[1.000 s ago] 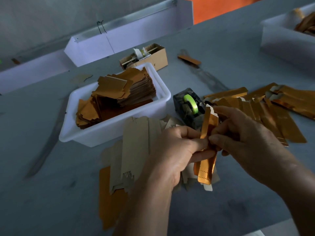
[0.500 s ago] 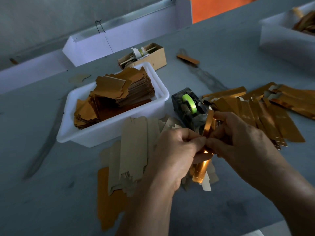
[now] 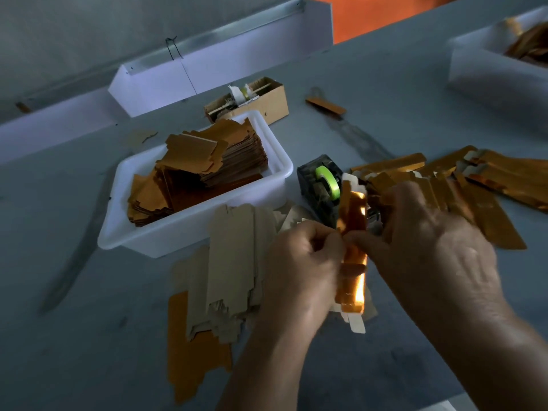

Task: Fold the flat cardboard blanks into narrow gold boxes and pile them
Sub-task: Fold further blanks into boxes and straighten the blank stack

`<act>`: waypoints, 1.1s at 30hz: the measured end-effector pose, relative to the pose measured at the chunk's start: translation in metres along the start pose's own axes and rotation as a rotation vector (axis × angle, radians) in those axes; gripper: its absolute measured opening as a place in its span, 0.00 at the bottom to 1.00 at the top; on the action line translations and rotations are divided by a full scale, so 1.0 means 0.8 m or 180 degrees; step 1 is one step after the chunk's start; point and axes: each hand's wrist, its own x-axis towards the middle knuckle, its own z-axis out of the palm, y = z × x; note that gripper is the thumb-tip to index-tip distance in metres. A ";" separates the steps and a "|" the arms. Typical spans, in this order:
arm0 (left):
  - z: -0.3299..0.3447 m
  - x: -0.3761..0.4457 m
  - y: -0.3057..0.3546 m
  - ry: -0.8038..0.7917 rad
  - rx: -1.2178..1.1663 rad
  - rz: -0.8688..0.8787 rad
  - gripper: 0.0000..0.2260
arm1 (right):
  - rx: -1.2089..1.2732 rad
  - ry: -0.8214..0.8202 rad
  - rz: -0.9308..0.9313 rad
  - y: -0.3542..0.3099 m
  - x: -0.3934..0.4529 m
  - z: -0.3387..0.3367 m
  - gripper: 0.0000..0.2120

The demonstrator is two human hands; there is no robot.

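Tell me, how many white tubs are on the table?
2. One tub sits left of the tape dispenser, full of gold blanks. The other tub is far right, cut off by the frame.

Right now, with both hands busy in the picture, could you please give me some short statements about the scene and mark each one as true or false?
1. Both the left hand and the right hand hold the narrow shiny gold cardboard piece. True.
2. The white plastic tub holds a stack of gold cardboard blanks. True.
3. The roll in the black tape dispenser is red. False: the tape roll is bright green.
4. The flat brown cardboard blanks lie to the right of the hands. False: they lie to the left, in front of the tub.
5. The pile of folded narrow gold boxes lies on the grey table, to the right. True.
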 end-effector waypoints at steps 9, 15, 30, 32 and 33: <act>-0.025 0.006 0.016 -0.0442 -0.0342 0.0068 0.05 | 0.3172 -0.0766 0.0430 0.012 0.014 0.021 0.10; -0.037 0.010 0.014 -0.0204 0.0133 0.0098 0.07 | 0.3362 -0.0507 0.0641 0.024 0.024 0.028 0.10; 0.002 0.008 -0.004 0.0691 0.4447 -0.0251 0.26 | 0.0166 0.0609 0.0508 0.085 0.056 0.033 0.19; 0.000 0.011 -0.005 0.0706 0.4355 -0.0218 0.23 | 0.0447 0.0829 0.0195 0.074 0.032 0.028 0.16; -0.002 0.012 -0.005 0.0733 0.4202 -0.0177 0.19 | 0.0609 0.0810 0.0081 0.069 0.020 0.026 0.14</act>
